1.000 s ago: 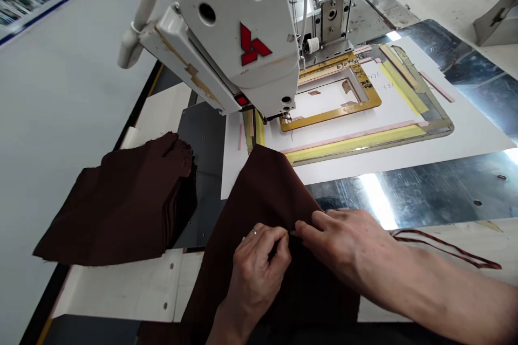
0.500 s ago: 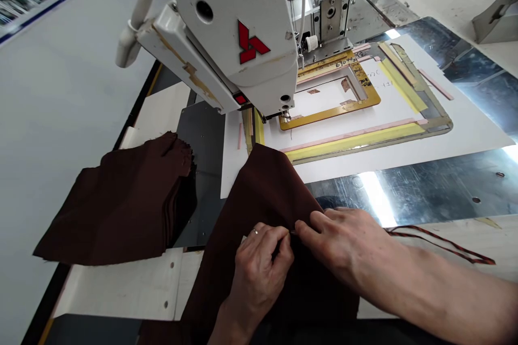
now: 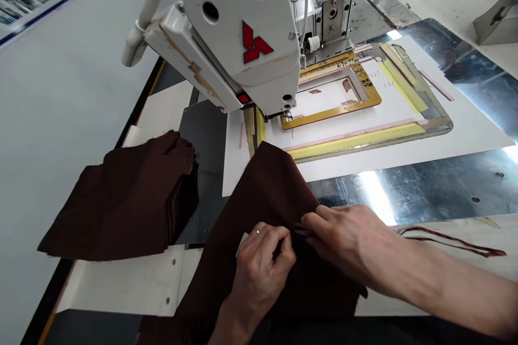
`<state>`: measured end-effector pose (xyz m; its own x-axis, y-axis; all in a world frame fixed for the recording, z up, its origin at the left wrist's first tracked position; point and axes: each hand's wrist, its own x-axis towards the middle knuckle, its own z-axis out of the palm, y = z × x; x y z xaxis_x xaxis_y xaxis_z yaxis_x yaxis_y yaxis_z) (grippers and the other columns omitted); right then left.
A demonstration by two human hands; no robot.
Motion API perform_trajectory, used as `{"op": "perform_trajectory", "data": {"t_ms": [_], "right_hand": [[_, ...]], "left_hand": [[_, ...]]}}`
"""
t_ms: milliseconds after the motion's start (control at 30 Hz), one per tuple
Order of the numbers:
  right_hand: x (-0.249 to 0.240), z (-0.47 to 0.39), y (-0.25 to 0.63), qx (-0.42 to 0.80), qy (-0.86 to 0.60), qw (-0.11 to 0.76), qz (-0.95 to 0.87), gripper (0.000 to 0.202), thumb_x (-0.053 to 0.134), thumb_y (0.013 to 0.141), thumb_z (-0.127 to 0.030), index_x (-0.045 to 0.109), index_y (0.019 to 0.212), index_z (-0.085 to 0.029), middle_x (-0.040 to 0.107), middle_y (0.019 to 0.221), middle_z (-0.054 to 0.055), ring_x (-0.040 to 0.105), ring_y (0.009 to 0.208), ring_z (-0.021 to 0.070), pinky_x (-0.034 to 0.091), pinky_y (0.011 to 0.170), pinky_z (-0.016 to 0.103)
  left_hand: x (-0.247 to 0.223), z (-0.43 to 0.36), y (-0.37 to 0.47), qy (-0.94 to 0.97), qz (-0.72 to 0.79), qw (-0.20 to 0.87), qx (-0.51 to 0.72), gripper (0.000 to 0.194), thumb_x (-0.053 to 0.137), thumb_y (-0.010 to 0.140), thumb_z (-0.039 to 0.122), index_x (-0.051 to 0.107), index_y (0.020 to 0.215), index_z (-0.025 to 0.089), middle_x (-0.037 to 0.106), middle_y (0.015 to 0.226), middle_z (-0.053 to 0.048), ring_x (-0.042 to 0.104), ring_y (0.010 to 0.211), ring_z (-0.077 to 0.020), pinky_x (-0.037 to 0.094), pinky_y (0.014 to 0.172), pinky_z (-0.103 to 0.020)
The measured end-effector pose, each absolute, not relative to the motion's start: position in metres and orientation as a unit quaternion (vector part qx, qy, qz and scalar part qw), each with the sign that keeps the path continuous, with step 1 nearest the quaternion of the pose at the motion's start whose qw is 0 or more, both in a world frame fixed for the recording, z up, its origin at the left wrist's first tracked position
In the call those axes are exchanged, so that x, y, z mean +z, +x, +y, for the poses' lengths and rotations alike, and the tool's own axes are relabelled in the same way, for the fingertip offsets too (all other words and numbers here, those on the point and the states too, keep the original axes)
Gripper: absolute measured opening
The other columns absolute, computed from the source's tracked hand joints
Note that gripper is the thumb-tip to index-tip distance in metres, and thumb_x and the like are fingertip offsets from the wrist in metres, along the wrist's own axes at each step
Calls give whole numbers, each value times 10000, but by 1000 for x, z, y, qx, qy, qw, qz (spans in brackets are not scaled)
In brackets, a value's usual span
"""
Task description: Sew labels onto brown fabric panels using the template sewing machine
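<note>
A dark brown fabric piece (image 3: 267, 188) lies over the front of the machine bed, its top corner reaching the white sheet. My left hand (image 3: 263, 267) is closed in a pinch on this cloth, thumb against forefinger. From behind its knuckles a small pale corner (image 3: 242, 242) pokes out; what it belongs to is hidden. My right hand (image 3: 343, 232) rests on the cloth just to the right, closed around thread snips (image 3: 301, 229). Only their dark, pointed blades show, aimed at the left fingertips. An orange-and-black cord (image 3: 457, 242) trails out behind the right wrist.
A white sewing machine head (image 3: 246, 27) stands ahead over a gold clamp frame (image 3: 335, 114) and a white sheet (image 3: 465, 124). At the left sits a stack of brown fabric pieces (image 3: 117, 199). A shiny metal plate (image 3: 424, 194) spans the right.
My right hand has shifted slightly and the snips' blades now show farther out from its fingers. The cord has slid a little right. My left hand keeps its pinch.
</note>
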<state>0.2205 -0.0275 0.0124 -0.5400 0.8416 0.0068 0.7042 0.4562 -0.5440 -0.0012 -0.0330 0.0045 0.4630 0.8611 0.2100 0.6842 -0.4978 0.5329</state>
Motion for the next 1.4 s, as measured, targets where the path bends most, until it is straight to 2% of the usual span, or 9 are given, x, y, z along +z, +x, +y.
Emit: {"op": "perform_trajectory", "data": {"t_ms": [100, 167, 267, 467, 833, 933, 1100, 1200, 1400], "right_hand": [[10, -27, 222, 238, -505, 169, -812, 195, 609, 998, -274, 543, 1164, -198, 627, 883, -5, 653, 758, 192, 316, 540, 318], [7, -26, 220, 210, -522, 162, -811, 314, 633, 995, -306, 508, 1257, -185, 628, 880, -4, 656, 738, 200, 315, 533, 319], [3, -24, 215, 179, -520, 134, -824, 390, 651, 990, -307, 491, 1314, -162, 628, 859, 1, 650, 695, 204, 328, 531, 324], [6, -22, 213, 175, -517, 120, -829, 397, 635, 1005, -311, 500, 1334, -137, 637, 844, 12, 669, 716, 209, 366, 539, 322], [6, -25, 214, 168, -513, 106, -835, 431, 645, 1005, -305, 498, 1370, -129, 663, 881, 33, 685, 753, 212, 418, 595, 322], [5, -26, 213, 162, -515, 101, -836, 449, 641, 1007, -322, 491, 1382, -126, 657, 878, 33, 681, 743, 212, 416, 591, 327], [2, -26, 208, 132, -529, 115, -830, 549, 705, 964, -337, 452, 1408, -136, 624, 857, 12, 658, 716, 205, 407, 591, 331], [4, -24, 208, 144, -534, 115, -825, 465, 721, 946, -315, 500, 1321, -151, 614, 837, 0, 650, 703, 196, 395, 583, 327], [15, -30, 215, 171, -507, 165, -829, 84, 616, 987, -254, 553, 993, -200, 588, 796, -10, 608, 664, 176, 340, 574, 319]], "left_hand": [[7, -34, -3, 823, 473, 212, 235, 148, 555, 959, 58, 611, 942, 194, 619, 795, 5, 591, 746, -142, 489, 769, -297], [10, -34, -2, 820, 479, 217, 226, 143, 550, 967, 70, 608, 936, 198, 619, 790, 9, 591, 740, -139, 489, 772, -295], [18, -33, 2, 818, 499, 222, 181, 86, 580, 973, 131, 606, 933, 203, 625, 796, 7, 596, 750, -154, 487, 750, -301], [29, -27, 11, 818, 534, 207, 59, 164, 552, 966, 151, 556, 815, 215, 600, 745, 9, 593, 706, -176, 460, 661, -308], [41, -27, 19, 851, 501, 150, -43, 196, 470, 977, 116, 521, 820, 223, 605, 754, -2, 627, 733, -220, 433, 636, -352], [38, -25, 15, 849, 502, 160, -33, 194, 492, 943, 100, 524, 791, 216, 592, 719, 5, 611, 687, -202, 427, 614, -334], [25, -31, -1, 815, 539, 198, 78, 190, 506, 901, 81, 555, 765, 204, 562, 653, 31, 546, 575, -137, 424, 577, -273], [17, -39, -8, 793, 554, 228, 114, 181, 510, 927, 110, 603, 804, 203, 593, 659, 30, 572, 590, -127, 442, 583, -244], [12, -46, -6, 771, 559, 276, 131, 177, 512, 952, 135, 632, 844, 207, 618, 697, 25, 590, 618, -124, 467, 602, -229]]}}
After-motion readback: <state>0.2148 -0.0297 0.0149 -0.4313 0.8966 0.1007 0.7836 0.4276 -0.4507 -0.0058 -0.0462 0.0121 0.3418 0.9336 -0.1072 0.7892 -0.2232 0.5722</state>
